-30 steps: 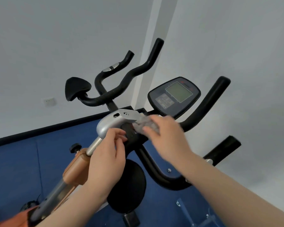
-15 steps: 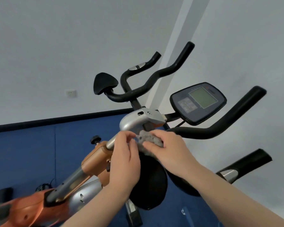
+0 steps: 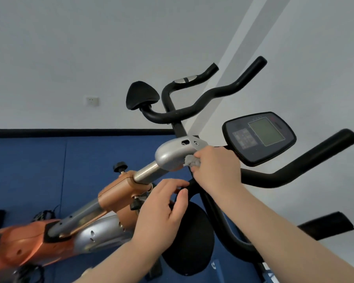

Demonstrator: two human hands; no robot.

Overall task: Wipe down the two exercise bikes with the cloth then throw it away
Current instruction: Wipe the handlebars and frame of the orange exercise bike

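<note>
An orange and silver exercise bike [image 3: 119,193] fills the middle of the view, with black handlebars [image 3: 294,170] and a console [image 3: 258,137] at the right. My right hand [image 3: 217,168] is shut on a crumpled grey cloth [image 3: 189,160] and presses it against the silver head cap [image 3: 172,154] of the handlebar post. My left hand [image 3: 164,209] hovers below the post with its fingers apart and nothing in it. A second set of black handlebars [image 3: 192,111] with a pad shows behind.
A black round pad [image 3: 192,242] hangs under my hands. Blue matting [image 3: 39,170] covers the lower wall, white wall above with a socket [image 3: 92,101]. Cables [image 3: 43,215] lie at lower left. A black knob [image 3: 120,166] sticks up from the orange clamp.
My left hand has dropped away from the silver cap and opened. My right hand has slid the cloth up onto the cap's lower edge. The view has shifted left.
</note>
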